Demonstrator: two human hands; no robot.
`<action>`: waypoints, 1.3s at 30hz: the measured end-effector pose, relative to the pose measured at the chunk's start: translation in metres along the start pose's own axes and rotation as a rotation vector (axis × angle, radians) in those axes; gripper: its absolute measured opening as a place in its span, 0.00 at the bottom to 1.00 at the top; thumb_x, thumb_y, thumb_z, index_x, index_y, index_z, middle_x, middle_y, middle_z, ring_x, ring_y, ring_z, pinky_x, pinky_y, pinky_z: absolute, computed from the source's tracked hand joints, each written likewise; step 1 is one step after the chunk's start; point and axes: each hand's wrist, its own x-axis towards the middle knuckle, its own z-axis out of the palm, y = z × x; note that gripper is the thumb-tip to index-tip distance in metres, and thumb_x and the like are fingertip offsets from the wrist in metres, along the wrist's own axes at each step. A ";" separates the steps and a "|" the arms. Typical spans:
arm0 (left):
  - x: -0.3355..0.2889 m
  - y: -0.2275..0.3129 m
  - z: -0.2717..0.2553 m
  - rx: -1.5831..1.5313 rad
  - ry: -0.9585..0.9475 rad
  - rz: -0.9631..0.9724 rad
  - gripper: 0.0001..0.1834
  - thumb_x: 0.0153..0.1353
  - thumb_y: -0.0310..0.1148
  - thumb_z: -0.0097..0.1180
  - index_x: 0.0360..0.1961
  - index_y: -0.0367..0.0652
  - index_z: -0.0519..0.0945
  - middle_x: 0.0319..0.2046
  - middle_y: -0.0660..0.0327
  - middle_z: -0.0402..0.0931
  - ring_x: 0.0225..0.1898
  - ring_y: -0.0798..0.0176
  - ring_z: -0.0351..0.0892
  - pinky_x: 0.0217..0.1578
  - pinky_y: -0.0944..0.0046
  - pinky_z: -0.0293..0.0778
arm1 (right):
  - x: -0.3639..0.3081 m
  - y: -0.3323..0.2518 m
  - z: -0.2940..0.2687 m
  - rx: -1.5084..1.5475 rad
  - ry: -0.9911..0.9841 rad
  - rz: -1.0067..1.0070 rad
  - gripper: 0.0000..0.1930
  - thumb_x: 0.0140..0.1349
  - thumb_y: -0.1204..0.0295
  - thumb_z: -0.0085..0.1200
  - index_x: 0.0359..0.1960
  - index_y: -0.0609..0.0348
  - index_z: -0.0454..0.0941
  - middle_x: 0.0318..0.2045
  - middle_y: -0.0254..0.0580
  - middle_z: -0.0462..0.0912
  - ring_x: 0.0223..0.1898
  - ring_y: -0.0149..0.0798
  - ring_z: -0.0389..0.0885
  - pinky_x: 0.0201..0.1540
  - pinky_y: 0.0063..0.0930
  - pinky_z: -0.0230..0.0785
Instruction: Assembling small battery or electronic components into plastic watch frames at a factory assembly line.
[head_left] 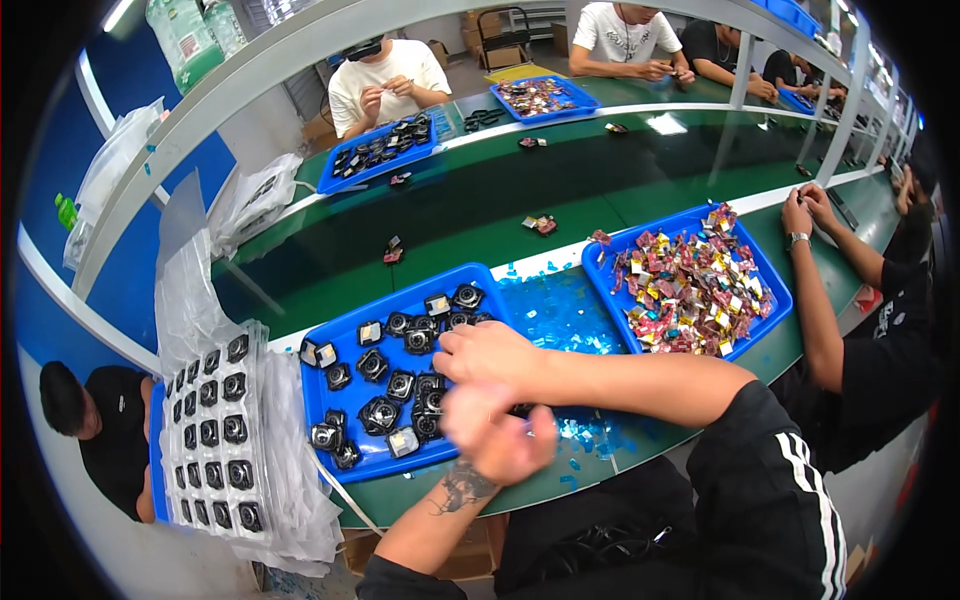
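A blue tray (400,470) in front of me on the left holds several black round-lensed parts, like small camera modules (380,413), some with pale square faces. Over its right side, my right hand (492,357) reaches across from the right with curled, closed fingers. Whatever those fingers hold, if anything, is hidden. Just below and nearer to me is my left hand (500,435), tattooed at the wrist and smeared by motion. Its fingers are too blurred to read. A dark bit shows between the two arms, too covered to name.
Left of the tray, clear plastic sheets (215,440) carry rows of black parts. On the right a second blue tray (770,325) is heaped with small red, yellow and white pieces (690,285). Blue film scraps (560,315) litter the green table. Co-workers sit opposite and beside me.
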 end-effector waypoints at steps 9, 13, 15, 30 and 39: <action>0.020 -0.039 -0.001 -1.054 -0.542 -1.456 0.17 0.74 0.41 0.41 0.44 0.38 0.74 0.25 0.66 0.69 0.23 0.74 0.65 0.24 0.74 0.63 | -0.067 0.010 -0.089 -0.057 0.271 -0.123 0.09 0.49 0.70 0.59 0.32 0.55 0.75 0.33 0.38 0.75 0.35 0.42 0.77 0.36 0.34 0.71; 0.018 -0.035 -0.001 -1.040 -0.439 -1.501 0.20 0.74 0.42 0.41 0.40 0.35 0.76 0.22 0.67 0.66 0.17 0.74 0.60 0.17 0.75 0.54 | -0.082 0.082 -0.104 0.120 0.452 0.354 0.09 0.51 0.72 0.64 0.34 0.57 0.80 0.31 0.45 0.80 0.38 0.49 0.79 0.41 0.40 0.72; 0.022 -0.031 0.004 -1.049 -0.419 -1.528 0.16 0.72 0.38 0.46 0.42 0.34 0.77 0.22 0.66 0.69 0.18 0.74 0.64 0.18 0.75 0.60 | -0.099 0.136 -0.109 -0.133 0.276 0.665 0.13 0.52 0.68 0.65 0.38 0.59 0.82 0.38 0.51 0.80 0.44 0.53 0.78 0.49 0.42 0.71; 0.012 -0.025 0.011 -1.075 -0.620 -1.262 0.17 0.71 0.39 0.48 0.48 0.37 0.79 0.44 0.61 0.77 0.41 0.69 0.78 0.38 0.67 0.80 | -0.104 0.011 -0.104 -0.303 0.547 -0.274 0.18 0.33 0.76 0.63 0.32 0.60 0.84 0.27 0.33 0.72 0.26 0.33 0.70 0.27 0.27 0.64; 0.009 -0.020 0.004 -1.279 -0.597 -1.377 0.12 0.61 0.24 0.60 0.46 0.33 0.81 0.46 0.57 0.80 0.45 0.68 0.78 0.46 0.67 0.74 | -0.112 -0.003 -0.090 -0.309 0.588 -0.388 0.14 0.37 0.75 0.65 0.31 0.57 0.84 0.29 0.28 0.75 0.28 0.30 0.69 0.28 0.25 0.63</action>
